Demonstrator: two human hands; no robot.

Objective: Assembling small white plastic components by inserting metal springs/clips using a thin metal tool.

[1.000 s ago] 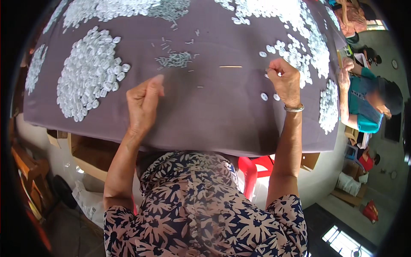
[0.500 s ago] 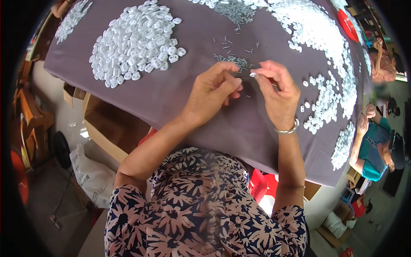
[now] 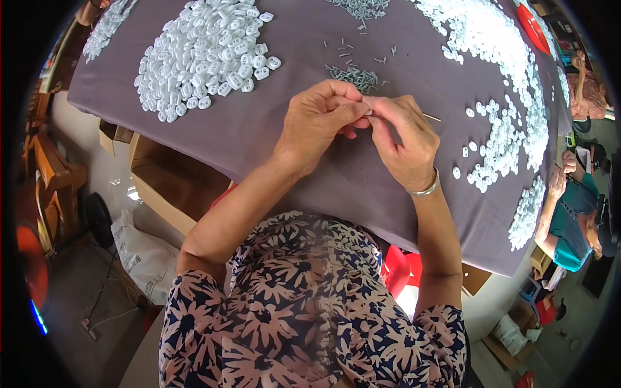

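Note:
My left hand (image 3: 314, 126) and my right hand (image 3: 409, 139) meet at their fingertips over the near part of the table. A small white plastic piece (image 3: 369, 112) shows between the pinched fingers, mostly hidden. My right thumb and forefinger close on it, and a thin metal rod (image 3: 432, 118) sticks out past that hand's knuckles. The left thumb and forefinger are pressed together; whatever they pinch is hidden. Just beyond the hands lies a small heap of short grey pins (image 3: 359, 79). Smaller white pieces (image 3: 495, 142) lie scattered to the right.
A big pile of white two-holed pieces (image 3: 204, 55) covers the far left of the brown tablecloth (image 3: 284, 58). More grey pins (image 3: 363, 8) lie farther back. A red dish (image 3: 533, 29) sits far right, near a co-worker in teal (image 3: 572, 223). An open cardboard box (image 3: 168, 187) stands left below.
My right hand has moved left with the white piece, bringing its fingertips against those of my left hand. The thin rod now shows beyond the right knuckles.

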